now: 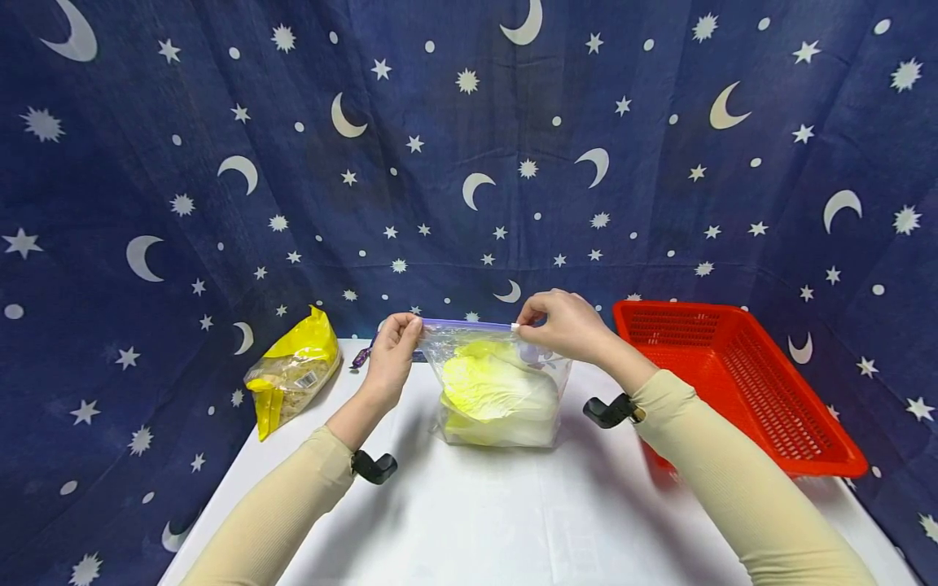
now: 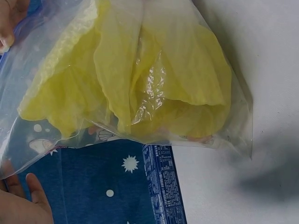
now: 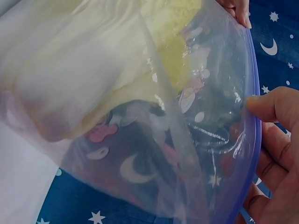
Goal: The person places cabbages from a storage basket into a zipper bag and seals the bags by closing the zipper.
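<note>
A clear zip bag point(image 1: 432, 435) with a purple zip strip stands upright on the table, with pale yellow-green napa cabbage point(image 1: 506, 391) inside. My left hand point(image 1: 393, 358) pinches the left end of the strip. At the strip's right part, my right hand point(image 1: 567, 325) pinches it by the small white slider point(image 1: 515, 327). In the right wrist view the thumb of my right hand point(image 3: 278, 144) presses on the purple strip point(image 3: 254, 140). The left wrist view shows the cabbage leaves point(image 2: 163, 79) through the plastic, with my left hand point(image 2: 23, 205) at the bag's edge.
To the right sits a red perforated plastic basket point(image 1: 733, 325). A yellow and clear packet point(image 1: 293, 374) lies at the table's left edge. Behind the bag is a blue printed box point(image 2: 163, 186), mostly hidden in the head view. A starry blue curtain point(image 1: 440, 163) hangs behind the white table point(image 1: 469, 521).
</note>
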The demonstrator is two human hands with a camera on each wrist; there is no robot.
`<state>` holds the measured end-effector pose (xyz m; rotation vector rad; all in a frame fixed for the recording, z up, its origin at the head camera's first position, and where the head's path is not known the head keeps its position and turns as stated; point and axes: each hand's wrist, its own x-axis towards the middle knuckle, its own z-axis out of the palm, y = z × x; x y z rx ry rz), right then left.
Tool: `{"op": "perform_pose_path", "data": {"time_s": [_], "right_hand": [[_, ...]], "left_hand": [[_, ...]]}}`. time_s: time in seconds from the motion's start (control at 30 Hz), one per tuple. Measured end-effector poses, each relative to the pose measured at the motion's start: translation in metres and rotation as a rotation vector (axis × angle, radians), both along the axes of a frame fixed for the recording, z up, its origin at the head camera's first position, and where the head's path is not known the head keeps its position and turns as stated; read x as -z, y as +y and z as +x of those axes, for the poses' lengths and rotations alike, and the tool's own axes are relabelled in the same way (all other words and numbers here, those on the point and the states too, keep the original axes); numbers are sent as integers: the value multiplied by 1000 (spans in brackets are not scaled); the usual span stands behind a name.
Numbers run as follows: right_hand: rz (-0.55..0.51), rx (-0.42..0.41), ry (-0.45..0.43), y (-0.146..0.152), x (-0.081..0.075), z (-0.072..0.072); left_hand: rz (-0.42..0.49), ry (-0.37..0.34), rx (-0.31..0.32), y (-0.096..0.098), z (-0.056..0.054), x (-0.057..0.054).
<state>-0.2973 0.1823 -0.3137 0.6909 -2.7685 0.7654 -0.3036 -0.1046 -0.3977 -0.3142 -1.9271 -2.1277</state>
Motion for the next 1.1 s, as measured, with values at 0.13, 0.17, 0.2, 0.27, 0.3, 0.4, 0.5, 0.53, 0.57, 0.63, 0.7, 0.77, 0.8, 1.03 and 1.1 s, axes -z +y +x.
{"op": "perform_pose_path", "data": {"time_s": [0.13, 0.17, 0.2, 0.27, 0.3, 0.4, 0.5, 0.53, 0.57, 0.63, 0.7, 0.77, 0.8, 1.03, 1.1], "right_hand": [[2, -4, 18, 7, 2, -1], [3, -3, 23, 8, 2, -1], [6, -1, 27, 10, 2, -1], [11, 3, 31, 13, 2, -1], [12, 6, 32, 14, 2, -1], [9, 16, 26, 18, 2, 1], [5, 24, 15, 22, 3, 3], [4, 26, 10, 23, 4, 3], [5, 28, 8, 24, 5, 4], [4, 30, 5, 26, 7, 5], [1, 33, 7, 28, 8, 6], [-4, 34, 9, 31, 8, 7], [-7, 34, 9, 32, 8, 7], [-12, 31, 1, 43, 8, 7], [-14, 32, 2, 45, 8, 7]], "left_hand": [[2, 1, -2, 0, -2, 0], [3, 1, -3, 0, -2, 0], [6, 0, -5, 0, -2, -1], [18, -2, -7, 0, -2, -1], [22, -2, -8, 0, -2, -1], [35, -5, -3, -1, -1, -1], [34, -14, -4, -1, -1, 0], [31, -19, -6, -1, 0, 1], [26, -25, -9, -1, 0, 2], [21, -31, -15, -1, 1, 3], [16, -33, -22, -2, 1, 4], [20, -27, -22, -2, 0, 4], [25, -22, -20, -2, 0, 4], [51, 3, -9, -1, 0, 2], [52, 9, -5, -1, -1, 1]]}}
